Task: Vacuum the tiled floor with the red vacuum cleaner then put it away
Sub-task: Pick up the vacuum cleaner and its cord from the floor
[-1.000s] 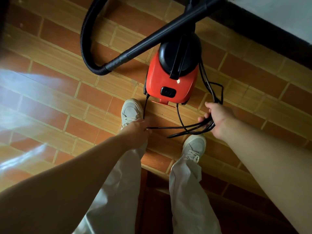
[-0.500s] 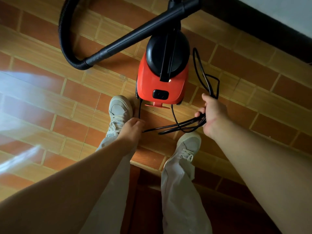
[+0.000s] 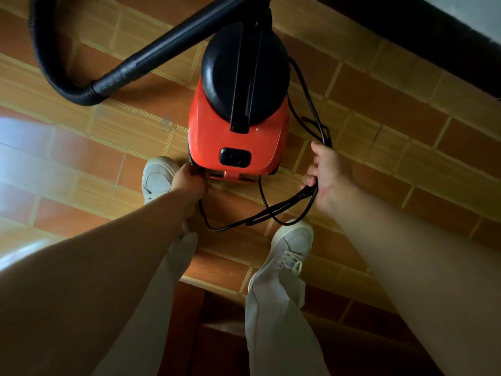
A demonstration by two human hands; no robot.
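Head view looks straight down at your two bare arms reaching toward the red vacuum cleaner [image 3: 238, 137], which stands on the tiled floor [image 3: 379, 137] just ahead of your feet, near the dark skirting at the floor's far edge. Your right hand [image 3: 329, 176] has its grip closed around several gathered loops of the black power cord [image 3: 276, 210]; the loops hang from your fingers, some trailing toward your left hand and the rear of the machine, others rising along its right side. Your left hand [image 3: 189, 183] is down at the near left corner of the vacuum's red body, touching or very close to it; the cord runs up to that hand, but the fingers are hidden behind its back, so you cannot tell how that grip stands. The black hose [image 3: 67, 85] curves over the floor to the left of the machine and joins the rigid black wand [image 3: 184, 36], which slants across the upper left. Your left shoe [image 3: 157, 177] sits just beside the vacuum's near left corner; your right shoe [image 3: 294, 245] stands below the hanging cord loops.
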